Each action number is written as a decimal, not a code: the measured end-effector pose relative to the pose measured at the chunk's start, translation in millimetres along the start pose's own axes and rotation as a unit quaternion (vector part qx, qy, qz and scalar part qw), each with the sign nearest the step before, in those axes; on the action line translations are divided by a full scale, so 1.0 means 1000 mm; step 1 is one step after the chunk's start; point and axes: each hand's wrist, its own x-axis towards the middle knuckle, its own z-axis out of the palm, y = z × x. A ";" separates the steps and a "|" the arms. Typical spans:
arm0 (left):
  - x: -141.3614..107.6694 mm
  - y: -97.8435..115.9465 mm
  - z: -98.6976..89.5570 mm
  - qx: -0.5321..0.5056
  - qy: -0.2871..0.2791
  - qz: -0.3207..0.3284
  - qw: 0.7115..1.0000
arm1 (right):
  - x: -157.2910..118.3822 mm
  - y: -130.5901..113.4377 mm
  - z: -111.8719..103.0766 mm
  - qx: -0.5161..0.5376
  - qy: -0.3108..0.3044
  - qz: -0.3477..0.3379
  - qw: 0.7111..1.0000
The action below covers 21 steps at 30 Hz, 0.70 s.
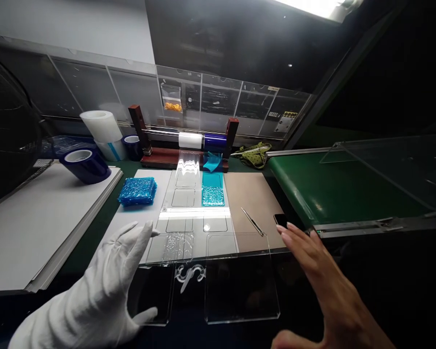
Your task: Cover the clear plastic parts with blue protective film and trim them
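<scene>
My left hand (98, 286), in a white glove, has its thumb and fingers spread at the left of a clear plate (165, 295); whether it touches the plate is unclear. My right hand (319, 271) is bare and open, right of a second clear plate (242, 291). Both plates overhang the front edge of the work surface. A small clear textured piece (179, 246) lies just behind the left plate. Farther back are a blue textured piece (213, 196) on a sheet with printed outlines (183, 197) and a stack of blue textured pieces (137, 191).
A craft knife (252, 221) lies on a brown board (250, 194), near a dark object (280, 220). Film rolls (215, 141) hang on a wooden stand (160, 157) at the back. White sheets (39, 223) stand left; a green surface (334, 184) lies right.
</scene>
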 end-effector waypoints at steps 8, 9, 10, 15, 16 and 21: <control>0.007 -0.008 -0.002 -0.019 -0.026 0.039 0.999 | 0.014 -0.008 0.013 0.005 -0.103 -0.062 0.993; 0.007 -0.008 -0.003 -0.032 -0.034 0.038 0.998 | 0.016 -0.008 0.015 0.008 -0.113 -0.068 0.991; 0.008 -0.009 -0.003 -0.047 -0.042 0.038 0.997 | 0.018 -0.008 0.018 0.013 -0.121 -0.072 0.990; 0.006 -0.016 -0.004 -0.115 -0.089 0.029 0.989 | 0.021 -0.004 0.027 0.056 -0.133 -0.054 0.988; 0.006 -0.016 -0.003 -0.141 -0.095 0.021 0.985 | 0.020 -0.003 0.030 0.071 -0.138 -0.041 0.987; 0.004 0.007 0.022 -0.387 -0.102 -0.050 0.915 | 0.007 0.003 0.069 0.203 -0.202 0.037 0.957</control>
